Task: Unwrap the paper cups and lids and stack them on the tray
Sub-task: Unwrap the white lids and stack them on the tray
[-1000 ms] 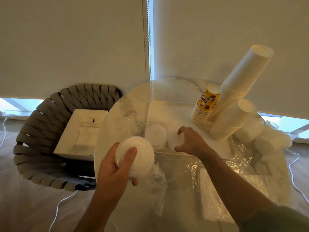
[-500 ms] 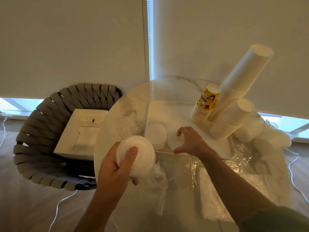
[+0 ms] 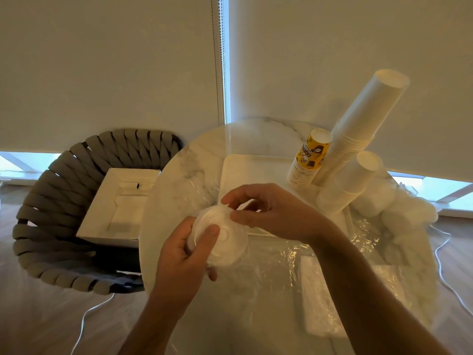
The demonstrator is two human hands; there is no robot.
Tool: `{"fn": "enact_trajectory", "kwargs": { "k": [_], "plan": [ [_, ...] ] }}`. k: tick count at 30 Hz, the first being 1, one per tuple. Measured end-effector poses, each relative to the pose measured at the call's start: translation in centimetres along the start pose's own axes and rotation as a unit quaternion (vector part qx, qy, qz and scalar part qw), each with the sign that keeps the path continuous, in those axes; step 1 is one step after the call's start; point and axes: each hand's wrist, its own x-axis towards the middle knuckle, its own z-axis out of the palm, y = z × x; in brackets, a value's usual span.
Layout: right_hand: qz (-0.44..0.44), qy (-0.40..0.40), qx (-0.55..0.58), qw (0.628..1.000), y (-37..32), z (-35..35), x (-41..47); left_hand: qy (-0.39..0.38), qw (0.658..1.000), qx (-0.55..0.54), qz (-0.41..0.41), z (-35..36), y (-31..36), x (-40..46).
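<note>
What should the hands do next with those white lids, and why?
Probably lift the top lid off: the left hand grips the stack of white plastic lids, the right hand pinches its upper edge, and the white rectangular tray lies just behind.

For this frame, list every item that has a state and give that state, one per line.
Left hand: grips the stack of white plastic lids, thumb across the top.
Right hand: fingertips pinch at the stack's top edge.
Tall stack of white paper cups: unwrapped, leaning, on the white rectangular tray.
Yellow printed paper cups: stacked, tilted.
Clear plastic wrap: loose, crumpled on the table.
</note>
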Motion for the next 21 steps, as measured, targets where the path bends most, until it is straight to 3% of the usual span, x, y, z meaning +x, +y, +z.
{"fn": "enact_trajectory", "kwargs": {
  "k": [8, 11, 17, 21],
  "plan": [
    [-0.002, 0.084, 0.099, 0.992, 0.0, -0.6, -0.4, -0.042, 0.997, -0.069, 0.012, -0.2, 0.3, -0.2],
    [0.000, 0.100, 0.042, 0.994, -0.5, -0.3, -0.6, -0.038, 0.998, -0.049, 0.010, -0.1, 0.5, -0.1],
    [-0.034, 0.048, -0.123, 0.991, -1.4, 1.7, -1.8, -0.027, 0.999, -0.025, 0.015, 0.1, 0.5, 0.0],
    [-0.040, 0.071, -0.135, 0.988, -1.6, 2.3, -1.6, -0.028, 0.998, -0.051, 0.016, -0.1, 0.3, 0.0]
  ]
}}
